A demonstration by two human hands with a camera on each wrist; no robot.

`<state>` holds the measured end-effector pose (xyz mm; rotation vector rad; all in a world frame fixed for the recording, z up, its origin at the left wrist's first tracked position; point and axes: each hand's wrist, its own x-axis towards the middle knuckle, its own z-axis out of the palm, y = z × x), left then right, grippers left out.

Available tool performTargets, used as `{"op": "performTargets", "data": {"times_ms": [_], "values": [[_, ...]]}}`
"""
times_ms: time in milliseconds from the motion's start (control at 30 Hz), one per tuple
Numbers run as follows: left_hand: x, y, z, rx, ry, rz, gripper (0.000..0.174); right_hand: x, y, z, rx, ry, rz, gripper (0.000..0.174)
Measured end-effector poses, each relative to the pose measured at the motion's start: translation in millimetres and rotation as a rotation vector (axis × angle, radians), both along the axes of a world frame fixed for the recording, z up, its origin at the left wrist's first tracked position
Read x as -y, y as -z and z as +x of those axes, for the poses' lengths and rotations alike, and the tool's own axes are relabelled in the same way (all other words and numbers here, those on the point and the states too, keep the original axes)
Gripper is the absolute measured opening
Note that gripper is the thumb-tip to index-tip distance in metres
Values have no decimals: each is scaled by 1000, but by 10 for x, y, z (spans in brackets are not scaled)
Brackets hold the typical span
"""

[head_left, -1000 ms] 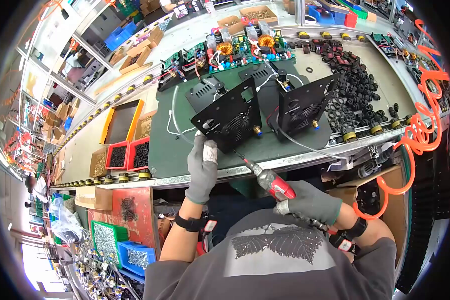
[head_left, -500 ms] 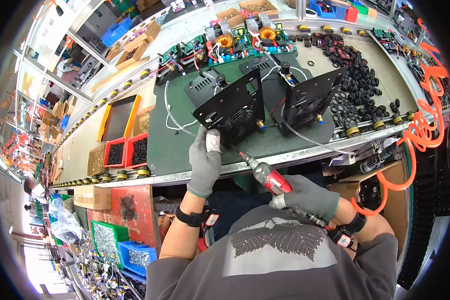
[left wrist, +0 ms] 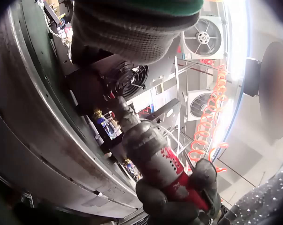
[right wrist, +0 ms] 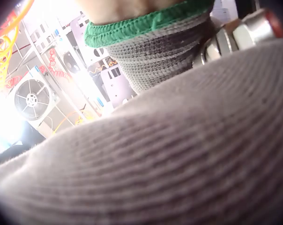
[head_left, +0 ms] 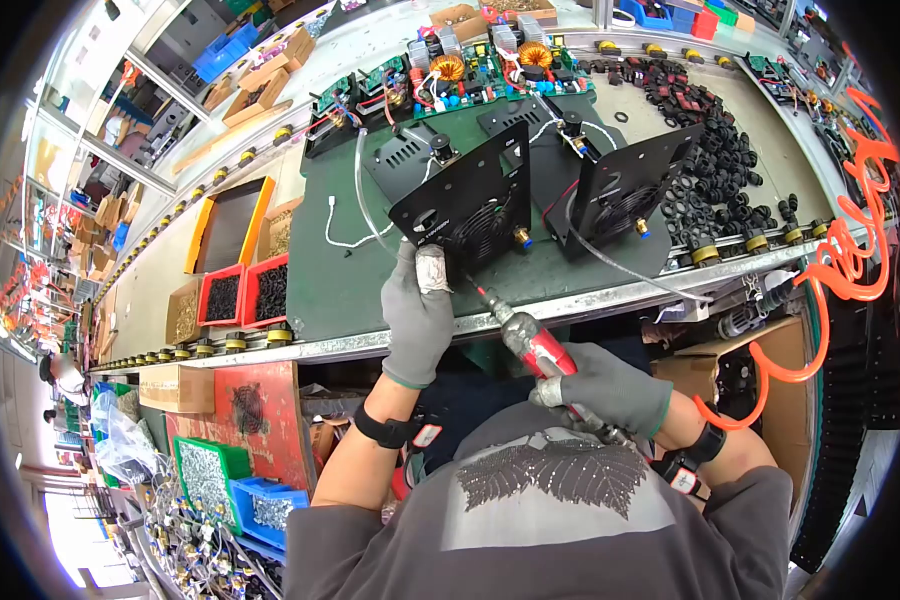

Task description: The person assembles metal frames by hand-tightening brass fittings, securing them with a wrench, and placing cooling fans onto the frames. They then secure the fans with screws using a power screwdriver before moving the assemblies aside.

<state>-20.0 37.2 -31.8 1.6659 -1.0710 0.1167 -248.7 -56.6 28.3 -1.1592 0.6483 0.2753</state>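
Observation:
My gloved left hand [head_left: 417, 320] grips the lower left corner of a black metal panel [head_left: 445, 210] with a round fan grille. Its thumb, wrapped in white tape, lies on the near side. In my gloved right hand [head_left: 618, 388] is a red and grey air screwdriver [head_left: 538, 342], its bit pointing up at the panel's bottom edge. The left wrist view shows the screwdriver [left wrist: 158, 161] with fingers [left wrist: 204, 180] curled round its body and its nose close to the fan grille [left wrist: 127, 79]. A second black panel [head_left: 630, 190] with a brass fitting stands to the right.
Circuit boards [head_left: 500, 75] with copper coils line the back of the green mat [head_left: 320, 290]. Black plastic fittings [head_left: 715, 180] are heaped at right. Red bins [head_left: 267, 290] of small black parts stand at left. An orange coiled hose [head_left: 820, 280] hangs at right.
The clear tube and the white wire left of the panel have shifted on the mat. Both hands keep their holds, and the screwdriver bit stays at the panel's bottom edge.

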Motion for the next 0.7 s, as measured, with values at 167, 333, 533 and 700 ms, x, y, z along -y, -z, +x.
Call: {"op": "performTargets", "data": {"times_ms": [167, 333, 533, 700], "values": [[-215, 47, 211, -223, -22, -35, 38, 60, -58, -79, -15, -65, -26, 28], [-488, 34, 915, 43, -542, 427, 35, 119, 6, -334, 19, -136, -121, 43], [-282, 40, 1124, -97, -588, 578, 33, 154, 237, -274, 180, -195, -198, 52], [-376, 169, 1215, -35, -589, 610, 24, 29, 48, -169, 11, -75, -131, 37]]}}
